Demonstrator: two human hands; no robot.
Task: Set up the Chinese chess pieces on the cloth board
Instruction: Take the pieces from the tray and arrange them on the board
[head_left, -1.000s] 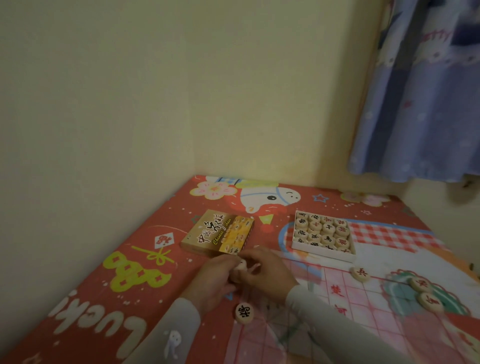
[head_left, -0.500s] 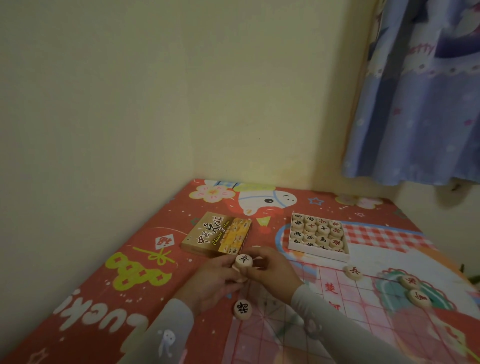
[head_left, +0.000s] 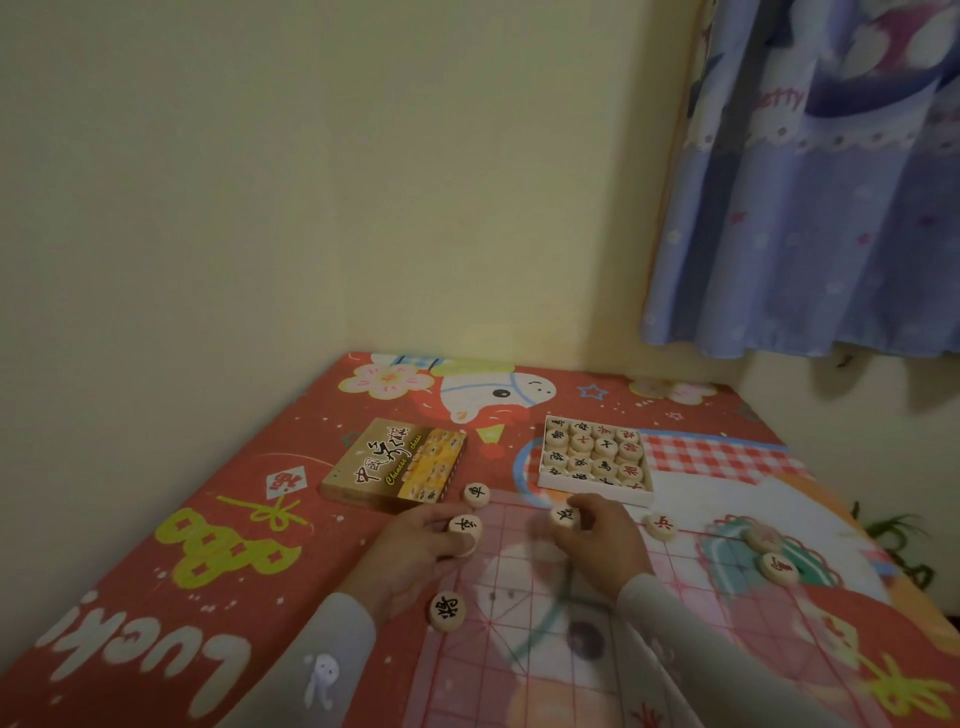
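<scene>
Against two cream walls and a blue curtain (head_left: 810, 208) lay a red cartoon-printed sheet (head_left: 218, 561) bearing the pink-gridded cloth board (head_left: 524, 639). Round pale wooden pieces carried black or red characters. Pinched in the left hand (head_left: 415, 551) was one black-marked piece (head_left: 465, 526); another (head_left: 476, 493) lay just beyond its fingertips. Curled fingers of the right hand (head_left: 602, 540) held a third (head_left: 564, 516), near the tray of pieces (head_left: 595, 460).

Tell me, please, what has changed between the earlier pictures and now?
The hands have parted: the left hand holds one black-marked piece, the right hand another. A third black-marked piece now lies at the cloth board corner. The tray of pieces and lid stayed.
</scene>
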